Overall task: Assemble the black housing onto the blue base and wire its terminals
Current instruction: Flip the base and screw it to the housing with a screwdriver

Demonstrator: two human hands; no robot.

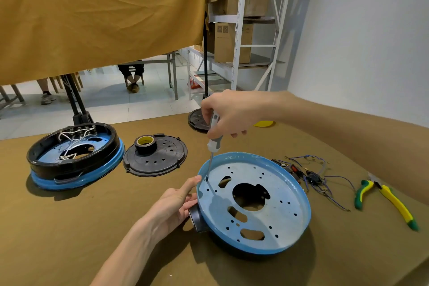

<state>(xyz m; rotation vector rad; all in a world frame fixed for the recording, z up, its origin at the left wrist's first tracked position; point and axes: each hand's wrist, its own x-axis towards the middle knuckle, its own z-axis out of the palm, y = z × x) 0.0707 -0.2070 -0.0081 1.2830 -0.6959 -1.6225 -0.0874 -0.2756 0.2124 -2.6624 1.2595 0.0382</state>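
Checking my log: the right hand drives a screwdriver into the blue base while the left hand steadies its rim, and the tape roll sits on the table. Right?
Not quite. In the head view the tape roll sits on the black perforated disc, not on the table. The rest holds.

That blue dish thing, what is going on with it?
A person is working on the blue base. Their right hand holds a screwdriver upright, with its tip at a small hole near the rim. The left hand steadies the edge. The wires and pliers lie unused on the right. A finished-looking unit sits on the left.
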